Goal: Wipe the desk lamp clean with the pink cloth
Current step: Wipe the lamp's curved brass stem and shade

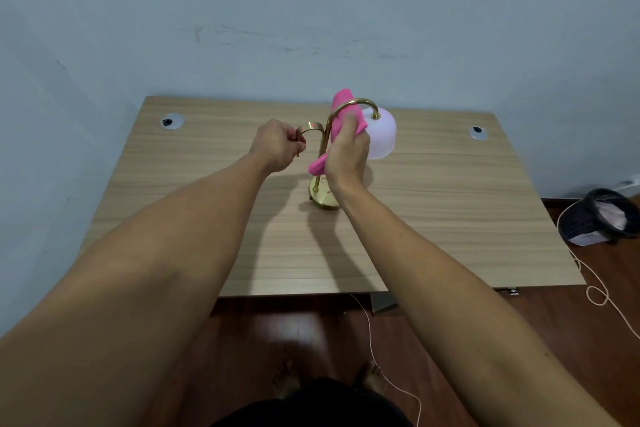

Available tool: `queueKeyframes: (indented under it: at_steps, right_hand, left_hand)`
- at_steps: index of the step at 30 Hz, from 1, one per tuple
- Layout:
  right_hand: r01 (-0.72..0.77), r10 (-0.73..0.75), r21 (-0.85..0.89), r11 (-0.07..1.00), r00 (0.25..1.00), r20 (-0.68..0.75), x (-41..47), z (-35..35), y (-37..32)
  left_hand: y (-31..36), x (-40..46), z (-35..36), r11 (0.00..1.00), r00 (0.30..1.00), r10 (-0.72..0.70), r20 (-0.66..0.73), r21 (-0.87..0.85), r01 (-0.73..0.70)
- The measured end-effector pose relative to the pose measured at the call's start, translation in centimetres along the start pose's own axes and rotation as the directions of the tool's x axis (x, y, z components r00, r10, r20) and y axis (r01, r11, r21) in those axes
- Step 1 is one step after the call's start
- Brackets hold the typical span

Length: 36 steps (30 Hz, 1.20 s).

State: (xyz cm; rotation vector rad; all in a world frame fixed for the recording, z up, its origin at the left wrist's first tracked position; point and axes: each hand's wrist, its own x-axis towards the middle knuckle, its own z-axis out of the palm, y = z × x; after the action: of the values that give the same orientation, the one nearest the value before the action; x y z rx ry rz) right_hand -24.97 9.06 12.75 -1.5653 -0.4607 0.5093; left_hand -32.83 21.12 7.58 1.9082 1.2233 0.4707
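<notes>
A brass desk lamp (360,103) stands mid-desk on a round gold base (320,198), with a curved stem and a white frosted shade (382,133) hanging at the right. A smaller brass hook curls off to the left. My left hand (277,146) is closed around the tip of that hook. My right hand (346,156) grips the pink cloth (341,106), wrapped around the upright stem just below the arch. One end of the cloth sticks up behind the arch, the other hangs below my palm.
The wooden desk (450,201) stands against a pale blue wall, with two round cable grommets (172,121) at its back corners. A dark waste basket (602,217) lies on the floor at right. A thin cord (372,347) trails over the wood floor near my feet.
</notes>
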Motion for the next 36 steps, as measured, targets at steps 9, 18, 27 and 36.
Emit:
queueKeyframes:
  at_steps: [9, 18, 27, 36]
  right_hand:
    - [-0.016, 0.156, -0.525, 0.851, 0.962, 0.223, 1.0, -1.2, 7.0]
    - [0.433, -0.436, -0.132, 0.892, 0.900, 0.013, -2.0, -0.8, 5.3]
    - [0.741, -0.436, -0.557, 0.377, 0.672, 0.599, 0.2, 0.1, 6.3]
    - [0.733, -0.348, -0.520, 0.438, 0.672, 0.654, -1.2, 0.2, 4.9]
  left_hand:
    - [-0.3, 0.1, -0.1, 1.000, 1.000, 0.000, 0.010, -0.020, 0.000]
    - [-0.8, -0.6, 0.3, 0.984, 0.998, -0.053, 0.017, -0.171, 0.055]
    - [-2.2, -2.4, 0.4, 0.982, 1.000, -0.002, -0.003, -0.189, 0.001]
    - [-2.7, -2.2, 0.4, 0.985, 1.000, 0.004, -0.012, -0.171, -0.006]
